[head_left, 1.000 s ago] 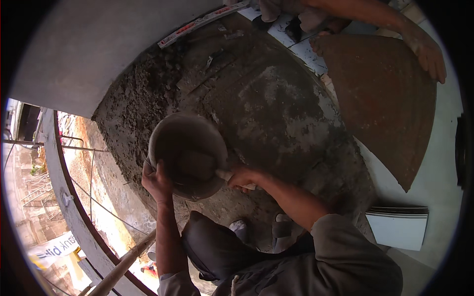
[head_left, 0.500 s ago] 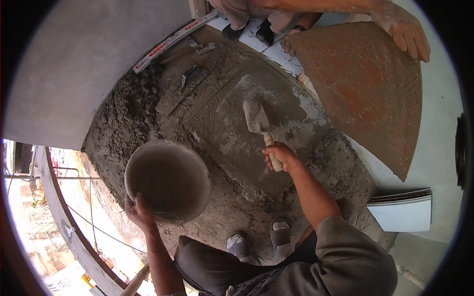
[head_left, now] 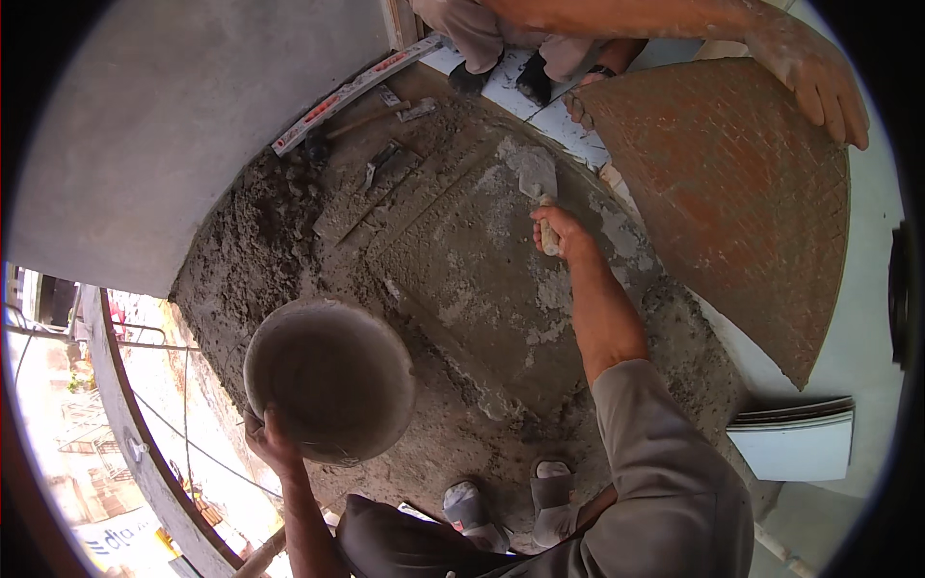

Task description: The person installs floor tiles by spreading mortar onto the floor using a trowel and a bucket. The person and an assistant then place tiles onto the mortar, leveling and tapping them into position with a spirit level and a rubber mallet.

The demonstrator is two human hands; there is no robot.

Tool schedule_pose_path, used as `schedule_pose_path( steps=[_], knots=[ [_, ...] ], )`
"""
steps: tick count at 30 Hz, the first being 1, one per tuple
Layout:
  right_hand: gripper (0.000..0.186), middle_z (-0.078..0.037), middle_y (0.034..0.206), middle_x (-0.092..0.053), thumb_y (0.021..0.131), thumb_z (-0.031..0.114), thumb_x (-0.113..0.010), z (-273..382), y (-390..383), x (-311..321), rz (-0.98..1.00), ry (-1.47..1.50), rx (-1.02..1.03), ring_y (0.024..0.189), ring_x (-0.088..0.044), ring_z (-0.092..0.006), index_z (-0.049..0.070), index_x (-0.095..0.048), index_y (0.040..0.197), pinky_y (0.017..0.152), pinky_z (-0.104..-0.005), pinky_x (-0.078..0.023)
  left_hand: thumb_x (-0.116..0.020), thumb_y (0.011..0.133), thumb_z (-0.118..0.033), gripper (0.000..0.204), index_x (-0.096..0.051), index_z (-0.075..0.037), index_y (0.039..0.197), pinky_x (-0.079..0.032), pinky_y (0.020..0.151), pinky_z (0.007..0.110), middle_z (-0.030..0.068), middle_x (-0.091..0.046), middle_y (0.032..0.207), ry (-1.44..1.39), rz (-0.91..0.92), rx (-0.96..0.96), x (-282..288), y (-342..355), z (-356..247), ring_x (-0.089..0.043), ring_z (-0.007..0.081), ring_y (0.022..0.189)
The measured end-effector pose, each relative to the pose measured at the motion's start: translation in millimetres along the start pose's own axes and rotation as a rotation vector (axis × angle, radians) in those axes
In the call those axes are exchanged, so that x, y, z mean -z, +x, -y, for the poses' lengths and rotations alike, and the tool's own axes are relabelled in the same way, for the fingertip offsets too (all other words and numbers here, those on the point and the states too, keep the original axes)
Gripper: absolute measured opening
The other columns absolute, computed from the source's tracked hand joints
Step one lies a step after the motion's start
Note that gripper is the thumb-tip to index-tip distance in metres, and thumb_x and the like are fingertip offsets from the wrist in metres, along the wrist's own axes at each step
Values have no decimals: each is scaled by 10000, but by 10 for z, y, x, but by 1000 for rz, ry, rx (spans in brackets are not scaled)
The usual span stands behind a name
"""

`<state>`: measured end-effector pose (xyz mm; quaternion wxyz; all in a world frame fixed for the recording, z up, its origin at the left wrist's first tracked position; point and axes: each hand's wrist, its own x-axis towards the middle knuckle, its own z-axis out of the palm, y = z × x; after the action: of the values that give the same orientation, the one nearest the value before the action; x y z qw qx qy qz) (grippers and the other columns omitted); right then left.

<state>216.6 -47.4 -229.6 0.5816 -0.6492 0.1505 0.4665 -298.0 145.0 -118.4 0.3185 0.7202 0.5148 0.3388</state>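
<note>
My right hand [head_left: 559, 234] is closed round the pale handle of a pointed trowel [head_left: 536, 171]. Its blade lies at the far part of a smoothed patch of wet mortar [head_left: 462, 241], dusted with pale powder in places. At the lower left, my left hand [head_left: 275, 443] grips the rim of a round grey mortar basin [head_left: 332, 376], thumb over the edge. The basin tilts a little and holds only a thin grey residue. Across from me, a co-worker's hand [head_left: 819, 87] rests on the top edge of a large mortar-coated tile [head_left: 723, 193], and their other hand holds its left corner.
A flat finishing trowel [head_left: 371, 188] and a mallet [head_left: 361, 120] lie on the mortar near a long spirit level [head_left: 352, 96] along the wall. Loose mortar [head_left: 255, 231] is heaped at left. White tile pieces [head_left: 795, 441] are stacked at right. An open drop lies beyond the curved ledge [head_left: 125, 414].
My right hand has moved farther away from me, taking the trowel toward the far side of the mortar patch. The left hand keeps its hold on the basin. The whole view has shifted slightly.
</note>
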Motion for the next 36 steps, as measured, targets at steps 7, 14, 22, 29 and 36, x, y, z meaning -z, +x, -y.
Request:
schedule_pose_path(
  steps=[7, 14, 22, 29, 36],
  knots=[
    [146, -47, 628, -526, 747, 137, -628, -598, -807, 378, -153, -42, 17, 453, -530, -181, 55, -532, 819, 392, -339, -463, -501, 830, -198, 305, -602, 54, 971, -450, 689, 360, 138, -618, 816, 23, -37, 58, 44, 93, 48, -561, 225, 744],
    [165, -45, 622, -519, 743, 117, -602, -1331, -1577, -16, 28, -498, -50, 436, -512, -148, 28, -504, 841, 378, -323, -424, -506, 823, -176, 260, -615, 36, 927, -438, 669, 326, 103, -609, 804, -36, -28, 89, 37, 155, 10, -543, 179, 731],
    [242, -55, 634, -520, 726, 137, -607, -1581, -2035, -137, 74, -615, -101, 454, -520, -133, 4, -484, 886, 393, -314, -430, -514, 826, -179, 261, -616, 45, 912, -440, 683, 321, 106, -616, 824, 41, -37, 51, 89, 151, 226, -545, 178, 738],
    [426, -207, 804, -624, 713, 181, -599, -2093, -3012, 539, -206, -1032, -238, 624, -649, -277, -72, -495, 1039, 533, -393, -514, -527, 834, -195, 311, -617, 68, 974, -451, 717, 333, 140, -629, 881, -109, -57, 197, 156, 229, 195, -565, 203, 772],
    [455, -277, 1016, -592, 736, 210, -583, -2115, -2936, 876, -445, -1210, -93, 983, -570, -423, -45, -496, 1102, 845, -486, -452, -546, 819, -231, 366, -604, 69, 1021, -448, 748, 335, 143, -634, 923, -227, -30, 265, 223, 189, 394, -557, 211, 791]
  ],
)
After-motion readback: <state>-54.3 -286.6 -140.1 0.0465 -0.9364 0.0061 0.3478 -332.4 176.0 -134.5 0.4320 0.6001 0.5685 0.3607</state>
